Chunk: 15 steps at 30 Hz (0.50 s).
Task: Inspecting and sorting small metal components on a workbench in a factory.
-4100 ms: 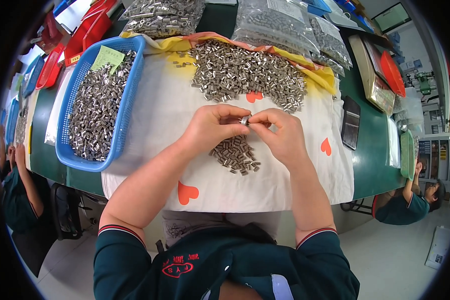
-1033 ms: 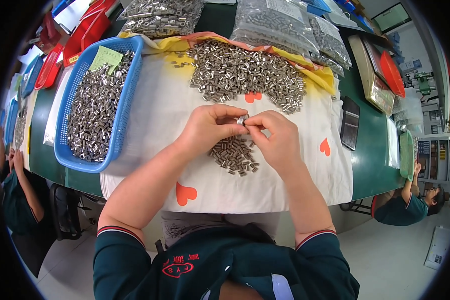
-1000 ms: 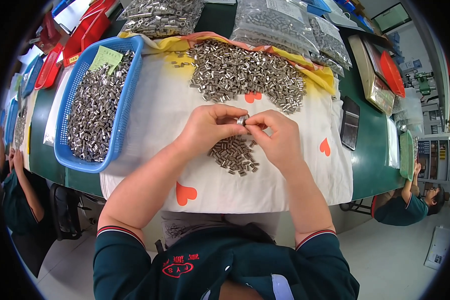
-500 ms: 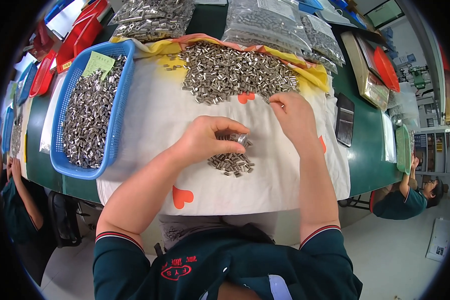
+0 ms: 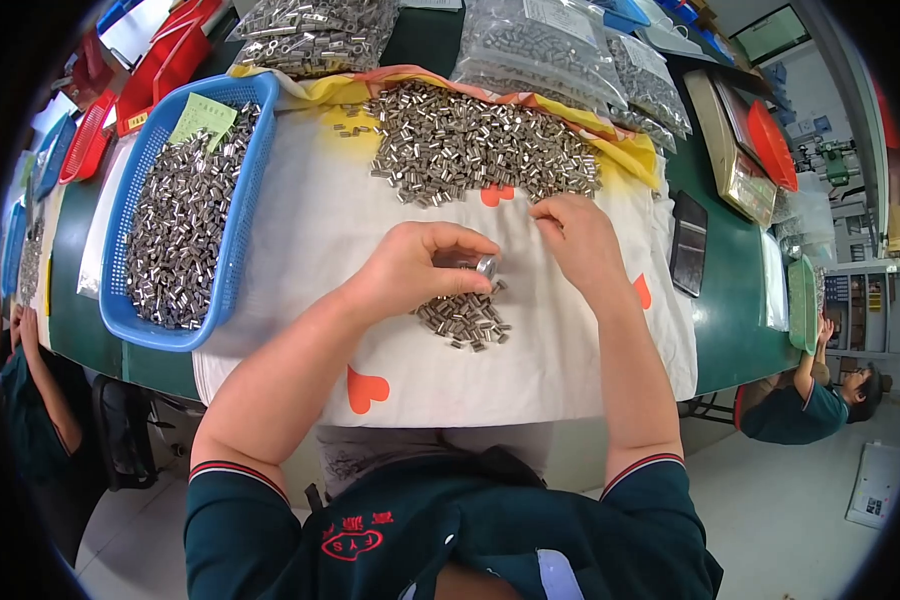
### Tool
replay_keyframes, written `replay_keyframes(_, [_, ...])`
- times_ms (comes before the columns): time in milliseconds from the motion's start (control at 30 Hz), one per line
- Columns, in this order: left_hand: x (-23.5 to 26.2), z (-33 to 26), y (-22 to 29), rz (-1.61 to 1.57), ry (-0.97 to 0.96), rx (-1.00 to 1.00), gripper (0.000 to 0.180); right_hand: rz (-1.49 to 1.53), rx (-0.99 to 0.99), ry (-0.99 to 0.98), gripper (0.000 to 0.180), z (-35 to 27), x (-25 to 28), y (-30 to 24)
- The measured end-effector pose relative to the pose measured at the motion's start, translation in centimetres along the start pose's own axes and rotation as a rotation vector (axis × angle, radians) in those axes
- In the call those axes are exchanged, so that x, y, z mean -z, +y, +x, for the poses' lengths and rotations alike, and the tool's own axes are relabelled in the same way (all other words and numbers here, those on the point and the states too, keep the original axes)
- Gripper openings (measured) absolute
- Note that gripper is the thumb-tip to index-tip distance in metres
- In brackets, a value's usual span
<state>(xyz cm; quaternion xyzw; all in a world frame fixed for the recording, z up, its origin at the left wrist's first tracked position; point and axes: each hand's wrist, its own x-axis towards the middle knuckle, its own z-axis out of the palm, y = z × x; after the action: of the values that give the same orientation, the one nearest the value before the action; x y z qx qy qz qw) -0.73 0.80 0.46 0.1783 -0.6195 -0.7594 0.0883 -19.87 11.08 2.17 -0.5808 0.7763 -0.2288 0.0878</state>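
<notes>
My left hand [image 5: 410, 268] is closed around a round shiny metal piece [image 5: 487, 266], its rim showing between thumb and fingers; the rest of it is hidden. Just below lies a small heap of short metal sleeves [image 5: 467, 322] on a white cloth [image 5: 300, 240]. At the near right edge of a much larger pile of the same sleeves [image 5: 470, 145], my right hand [image 5: 578, 238] has its fingertips pinched together. Whatever those fingers hold, if anything, is too small to make out.
A blue basket [image 5: 255, 190] full of sleeves with a yellow-green note stands left. Plastic bags of metal parts [image 5: 535, 55] line the back. A dark phone [image 5: 689, 243] lies right, near a red tray [image 5: 770, 142]. Other people sit at both sides.
My right hand has shifted slightly left and nearer, its fingertips dropping a little away from the pile. The round metal piece in my left hand has risen slightly and turned.
</notes>
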Motion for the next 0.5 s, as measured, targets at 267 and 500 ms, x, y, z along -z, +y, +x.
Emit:
replay_keyframes(267, [-0.1,0.2,-0.1,-0.045,0.051,-0.038,0.031,-0.207,0.163,0.115,0.011,-1.0,-1.1,0.0])
replay_keyframes(500, [0.0,0.3,-0.2,-0.195,0.111,-0.061,0.031,0.686,-0.173,-0.062,0.010,-2.0,0.3,-4.4])
